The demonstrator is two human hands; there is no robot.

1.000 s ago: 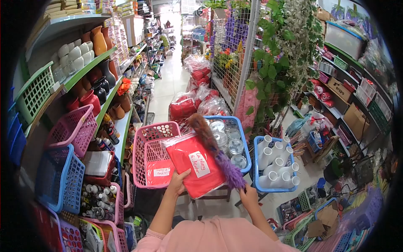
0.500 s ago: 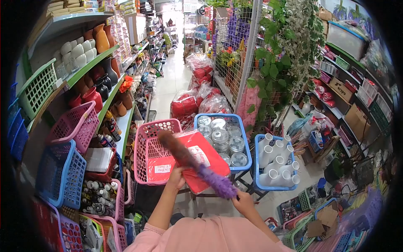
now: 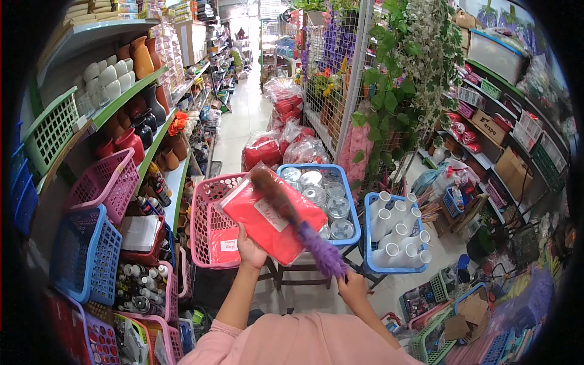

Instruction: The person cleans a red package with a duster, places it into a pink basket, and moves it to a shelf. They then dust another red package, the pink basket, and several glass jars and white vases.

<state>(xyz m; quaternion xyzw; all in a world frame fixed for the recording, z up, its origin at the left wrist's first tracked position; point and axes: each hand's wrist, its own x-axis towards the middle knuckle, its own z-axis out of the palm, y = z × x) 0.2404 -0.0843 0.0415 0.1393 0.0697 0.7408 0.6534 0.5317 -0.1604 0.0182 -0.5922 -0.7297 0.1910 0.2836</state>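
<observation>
My left hand (image 3: 250, 248) grips the lower left edge of a flat red package (image 3: 243, 210) in clear plastic with a white label. In my right hand (image 3: 353, 287) is the handle of a feather duster (image 3: 322, 249), purple near the grip and brown toward the blurred tip. The duster lies across the front of the package; whether it touches is hard to tell. Beneath and left is a pink basket (image 3: 198, 228) with another red package (image 3: 224, 246) inside. Behind stands a blue basket (image 3: 358, 226) of clear round containers (image 3: 314, 196).
To the right, a blue basket (image 3: 368, 264) holds several white vases (image 3: 385, 255). Shelves (image 3: 155, 137) with pots and bowls line the left side. Plastic-wrapped red bundles (image 3: 263, 151) sit on the aisle floor. Hanging green leaves (image 3: 389, 91) drape a wire grid.
The red package has been raised and turned, shifting left and up. My left hand has moved slightly left with it. The duster's brown end has swung up and right across the package.
</observation>
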